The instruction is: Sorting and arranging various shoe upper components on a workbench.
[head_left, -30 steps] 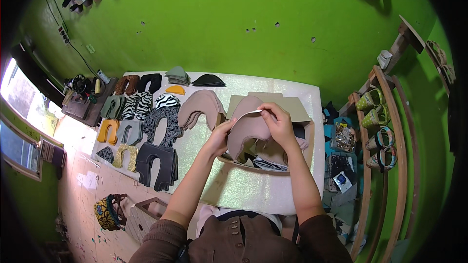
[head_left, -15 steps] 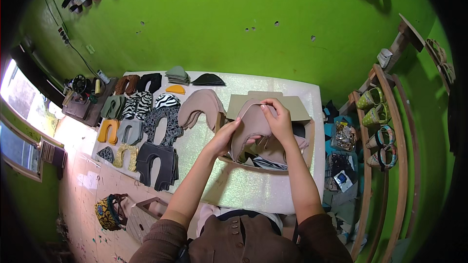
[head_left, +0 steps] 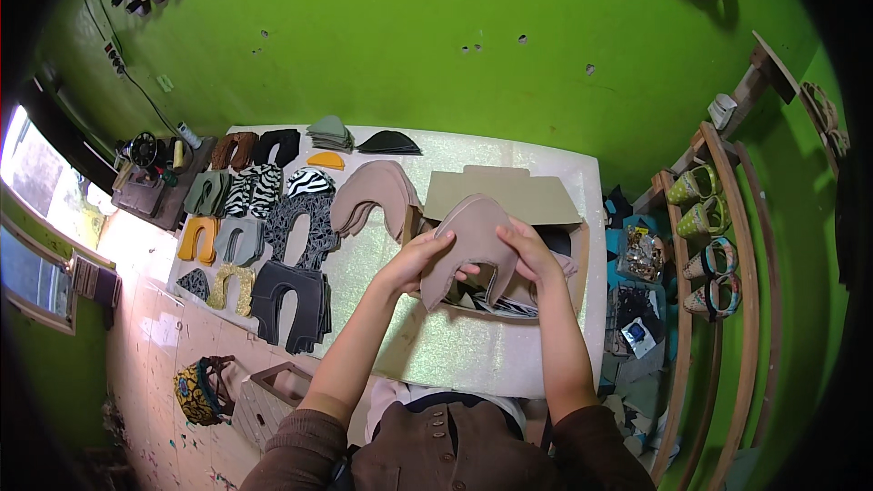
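Note:
Between my two hands I hold several beige U-shaped shoe upper pieces (head_left: 471, 229), stacked with the rounded end up and the two legs toward me. My left hand (head_left: 409, 262) grips their left edge, thumb on top and fingertips showing underneath. My right hand (head_left: 532, 253) pinches the right edge, its thumb on the face. Just behind and below them is an open cardboard box (head_left: 498, 191) with its flap raised. Inside lie zebra-print pieces (head_left: 509, 309) and more beige material. To the left of the box rests a fanned stack of similar beige uppers (head_left: 366, 189).
Left on the white table (head_left: 400, 345) lie dark grey uppers (head_left: 300, 284), yellow uppers (head_left: 197, 238) and other patterned stacks. A wooden rack (head_left: 691, 291) with sandals (head_left: 709, 273) stands at right. A sewing machine (head_left: 144, 153) is far left, a wooden chair (head_left: 264, 409) below.
The beige pieces have turned to lie flatter, their rounded end up and legs toward me. My right hand has moved down from the top edge to the right side.

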Action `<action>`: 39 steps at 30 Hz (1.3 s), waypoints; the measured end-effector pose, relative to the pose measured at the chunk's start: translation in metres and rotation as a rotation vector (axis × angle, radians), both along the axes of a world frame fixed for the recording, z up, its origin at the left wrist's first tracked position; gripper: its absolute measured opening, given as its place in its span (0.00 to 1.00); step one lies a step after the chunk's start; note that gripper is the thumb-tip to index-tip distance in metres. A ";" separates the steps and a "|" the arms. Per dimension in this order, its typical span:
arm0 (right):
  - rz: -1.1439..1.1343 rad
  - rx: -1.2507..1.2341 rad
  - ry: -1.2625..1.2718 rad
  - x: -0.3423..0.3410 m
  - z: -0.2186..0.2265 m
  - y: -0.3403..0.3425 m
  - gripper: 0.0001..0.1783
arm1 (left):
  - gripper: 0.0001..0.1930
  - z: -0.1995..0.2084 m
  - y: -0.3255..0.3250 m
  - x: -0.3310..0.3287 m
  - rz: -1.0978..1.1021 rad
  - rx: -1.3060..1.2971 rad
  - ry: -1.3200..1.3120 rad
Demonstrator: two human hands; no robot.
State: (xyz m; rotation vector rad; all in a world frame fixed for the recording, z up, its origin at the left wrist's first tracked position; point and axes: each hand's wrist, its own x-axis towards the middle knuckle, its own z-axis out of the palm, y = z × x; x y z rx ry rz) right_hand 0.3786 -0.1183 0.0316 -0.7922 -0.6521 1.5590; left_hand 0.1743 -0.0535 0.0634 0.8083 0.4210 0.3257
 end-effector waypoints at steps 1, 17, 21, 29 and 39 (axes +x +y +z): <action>0.044 -0.037 -0.013 0.000 -0.001 -0.006 0.28 | 0.20 0.000 0.001 -0.002 0.025 -0.023 0.012; 0.007 -0.094 0.168 -0.103 0.001 0.037 0.26 | 0.21 -0.026 0.055 -0.089 0.330 -0.376 -0.099; -0.083 -0.122 0.158 -0.148 -0.002 0.066 0.25 | 0.20 -0.033 0.085 -0.117 0.418 -0.328 -0.003; -0.292 -0.310 0.170 -0.194 -0.015 0.124 0.26 | 0.20 -0.060 0.144 -0.150 0.356 -0.326 -0.069; -0.543 -0.393 -0.022 -0.198 -0.044 0.183 0.26 | 0.19 -0.089 0.199 -0.129 0.240 -0.280 -0.009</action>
